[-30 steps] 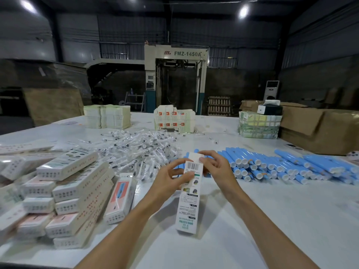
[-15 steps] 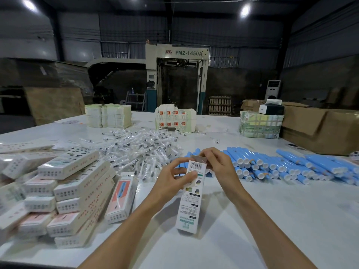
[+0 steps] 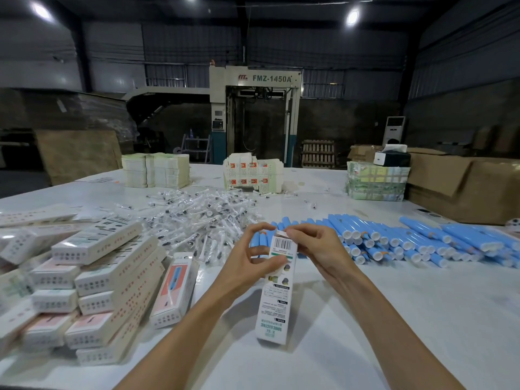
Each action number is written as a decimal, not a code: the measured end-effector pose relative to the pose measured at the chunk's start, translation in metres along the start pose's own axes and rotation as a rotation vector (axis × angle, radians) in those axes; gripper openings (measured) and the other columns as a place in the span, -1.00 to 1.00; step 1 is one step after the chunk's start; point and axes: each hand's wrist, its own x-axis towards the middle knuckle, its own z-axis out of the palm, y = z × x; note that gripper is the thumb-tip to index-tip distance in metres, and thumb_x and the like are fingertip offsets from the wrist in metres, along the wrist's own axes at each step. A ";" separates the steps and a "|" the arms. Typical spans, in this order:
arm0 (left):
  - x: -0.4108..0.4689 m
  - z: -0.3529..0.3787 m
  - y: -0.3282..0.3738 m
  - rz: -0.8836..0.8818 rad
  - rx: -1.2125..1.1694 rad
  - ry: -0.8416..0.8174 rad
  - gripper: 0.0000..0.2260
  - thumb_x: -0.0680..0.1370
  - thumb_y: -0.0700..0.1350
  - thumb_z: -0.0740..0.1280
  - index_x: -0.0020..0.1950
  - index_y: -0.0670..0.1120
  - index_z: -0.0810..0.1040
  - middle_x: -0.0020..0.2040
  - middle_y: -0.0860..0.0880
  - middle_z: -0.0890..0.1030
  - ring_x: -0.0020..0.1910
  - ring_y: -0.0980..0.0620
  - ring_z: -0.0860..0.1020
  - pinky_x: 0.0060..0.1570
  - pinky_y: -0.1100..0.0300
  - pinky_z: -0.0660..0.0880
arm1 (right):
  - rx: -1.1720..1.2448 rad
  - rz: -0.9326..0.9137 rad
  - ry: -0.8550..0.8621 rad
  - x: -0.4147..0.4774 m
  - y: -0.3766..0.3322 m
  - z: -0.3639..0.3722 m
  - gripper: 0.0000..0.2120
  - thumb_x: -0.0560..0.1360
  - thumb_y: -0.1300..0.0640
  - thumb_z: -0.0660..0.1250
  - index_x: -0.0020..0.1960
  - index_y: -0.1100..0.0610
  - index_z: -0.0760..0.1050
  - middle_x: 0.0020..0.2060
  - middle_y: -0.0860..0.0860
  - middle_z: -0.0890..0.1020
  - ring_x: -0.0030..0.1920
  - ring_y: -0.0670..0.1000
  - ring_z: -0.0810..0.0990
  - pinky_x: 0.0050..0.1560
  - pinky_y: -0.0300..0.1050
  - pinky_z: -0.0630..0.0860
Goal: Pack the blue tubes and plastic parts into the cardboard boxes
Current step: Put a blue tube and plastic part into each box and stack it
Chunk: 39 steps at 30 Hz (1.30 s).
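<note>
A long white cardboard box (image 3: 275, 302) with a barcode near its top stands tilted in front of me, lower end close to the table. My left hand (image 3: 250, 260) grips its upper part from the left, thumb across the printed face. My right hand (image 3: 315, 246) pinches the flap at the box's top end. Behind my hands lies a wide row of blue tubes (image 3: 408, 240) with white caps. A heap of clear-wrapped plastic parts (image 3: 197, 218) sits further back, left of centre.
Stacks of filled white boxes (image 3: 92, 282) crowd the table's left side, one lying face up (image 3: 174, 288) beside them. Bundles of flat cartons (image 3: 156, 170) (image 3: 253, 173) (image 3: 375, 181) stand at the back. A large brown carton (image 3: 464, 187) sits at the right.
The box has been raised slightly and its top flap folded down under my right fingers; both hands stay at the box's upper end.
</note>
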 end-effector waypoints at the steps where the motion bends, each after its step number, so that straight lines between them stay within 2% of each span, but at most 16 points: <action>1: 0.000 0.000 0.000 0.002 0.011 -0.008 -0.50 0.58 -0.20 0.57 0.39 0.17 0.47 0.12 -0.15 0.77 0.14 -0.28 0.71 0.04 -0.14 0.72 | 0.002 0.010 -0.010 0.000 -0.001 -0.001 -0.91 0.57 0.25 0.46 -0.01 0.22 0.74 -0.10 0.22 0.75 -0.12 0.11 0.74 -0.11 -0.15 0.63; 5: 0.000 -0.001 -0.002 -0.011 0.015 -0.018 -0.45 0.55 -0.18 0.60 0.42 0.21 0.49 0.10 -0.17 0.77 0.11 -0.23 0.74 0.05 -0.16 0.72 | -0.003 0.046 -0.086 0.001 -0.004 -0.007 -0.92 0.55 0.27 0.47 -0.01 0.25 0.74 -0.08 0.23 0.74 -0.06 0.13 0.73 -0.04 -0.13 0.64; 9: 0.002 0.002 -0.006 0.013 0.047 0.019 -0.53 0.54 -0.10 0.61 0.37 0.20 0.56 0.08 -0.11 0.78 0.11 -0.23 0.73 0.06 -0.17 0.72 | 0.001 0.043 -0.136 -0.001 -0.004 -0.012 -0.84 0.56 0.19 0.47 0.07 0.27 0.73 -0.01 0.26 0.74 0.03 0.17 0.73 0.06 -0.10 0.63; 13: 0.003 -0.002 -0.006 0.042 0.014 0.085 -0.54 0.53 -0.05 0.63 0.37 0.15 0.57 0.08 -0.11 0.78 0.07 -0.14 0.76 -0.06 0.04 0.71 | 0.014 0.008 -0.225 -0.005 -0.002 -0.006 -0.75 0.63 0.08 0.41 0.23 0.16 0.70 0.14 0.18 0.73 0.20 0.15 0.70 0.21 -0.05 0.61; 16: 0.004 -0.005 -0.005 0.056 -0.029 0.124 -0.51 0.53 -0.04 0.63 0.41 0.10 0.55 0.10 -0.12 0.77 0.08 -0.14 0.76 -0.07 0.11 0.68 | -0.128 -0.111 -0.113 -0.007 0.005 0.007 -0.80 0.61 0.11 0.44 0.23 0.04 0.70 0.11 0.05 0.75 0.18 0.08 0.71 0.22 0.00 0.62; 19: 0.004 -0.006 -0.004 0.069 -0.050 0.130 -0.56 0.55 -0.07 0.61 0.38 0.06 0.56 0.11 -0.12 0.77 0.09 -0.16 0.76 -0.07 0.09 0.68 | -0.159 -0.206 -0.025 -0.008 0.009 0.013 -0.85 0.59 0.16 0.47 0.14 0.04 0.72 0.05 0.03 0.76 0.12 0.05 0.73 0.11 -0.09 0.65; 22: 0.003 -0.006 -0.005 0.081 -0.044 0.126 -0.62 0.57 -0.10 0.59 0.34 0.01 0.58 0.09 -0.12 0.76 0.08 -0.13 0.76 -0.09 0.12 0.67 | -0.152 -0.227 -0.014 -0.010 0.009 0.011 -0.87 0.57 0.18 0.49 0.08 0.02 0.76 0.02 0.03 0.77 0.10 0.04 0.74 0.08 -0.19 0.63; 29: 0.003 -0.004 -0.008 0.061 -0.031 0.127 -0.62 0.57 -0.07 0.59 0.35 0.01 0.57 0.02 -0.16 0.77 0.01 -0.16 0.77 -0.12 0.14 0.67 | -0.147 -0.218 -0.010 -0.008 0.017 0.010 -0.86 0.58 0.18 0.47 0.11 0.06 0.75 0.03 0.05 0.77 0.11 0.07 0.74 0.13 -0.12 0.64; 32: 0.004 -0.001 -0.011 0.045 -0.086 0.122 -0.62 0.58 -0.08 0.58 0.33 0.04 0.55 0.07 -0.17 0.77 0.03 -0.16 0.77 -0.11 0.14 0.66 | -0.117 -0.158 0.028 -0.008 0.023 0.012 -0.78 0.60 0.09 0.46 0.24 0.01 0.69 0.13 0.02 0.75 0.18 0.05 0.71 0.24 0.00 0.61; 35: 0.007 -0.002 -0.014 0.048 -0.144 0.139 -0.60 0.58 -0.07 0.57 0.34 0.02 0.49 0.17 -0.14 0.75 0.12 -0.16 0.75 -0.04 0.09 0.69 | 0.021 -0.047 0.063 -0.008 0.023 0.016 -0.64 0.63 -0.02 0.39 0.40 0.02 0.56 0.20 0.07 0.71 0.21 0.09 0.69 0.24 0.00 0.58; 39: 0.010 -0.006 -0.017 0.016 -0.274 0.169 -0.60 0.56 -0.06 0.56 0.31 0.04 0.47 0.20 -0.16 0.73 0.11 -0.14 0.75 0.00 0.06 0.69 | 0.048 0.144 -0.012 -0.014 0.027 0.019 -0.54 0.62 -0.24 0.27 0.30 0.07 0.62 0.13 0.15 0.71 0.09 0.14 0.69 0.13 0.05 0.63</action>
